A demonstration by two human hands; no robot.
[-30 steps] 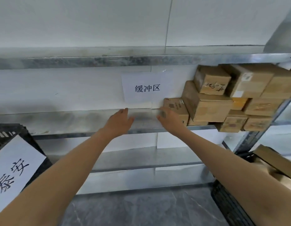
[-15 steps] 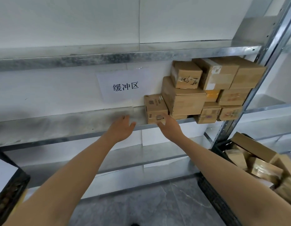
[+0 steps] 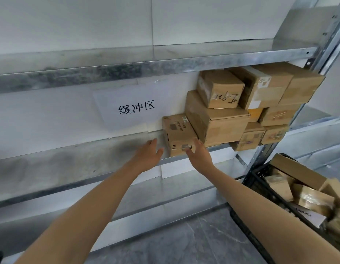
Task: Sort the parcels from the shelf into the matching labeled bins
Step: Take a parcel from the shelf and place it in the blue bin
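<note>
At the shelf [image 3: 70,162], fingers [image 3: 153,143] spread: your right hand [image 3: 200,156] touches the small box [image 3: 177,134], left hand [image 3: 148,158] beside it; pulling may topple the neighbouring stack [image 3: 222,122].

Brown cardboard parcels [image 3: 279,86] are piled in a stack at the right end of the metal shelf [image 3: 70,162]. The leftmost, a small box [image 3: 176,130] with printed labels and tape, sits at the shelf's front edge, touching the big box [image 3: 222,122] beside it. On the floor at lower right, a black crate [image 3: 260,180] holds jumbled loose parcels [image 3: 313,199].
</note>
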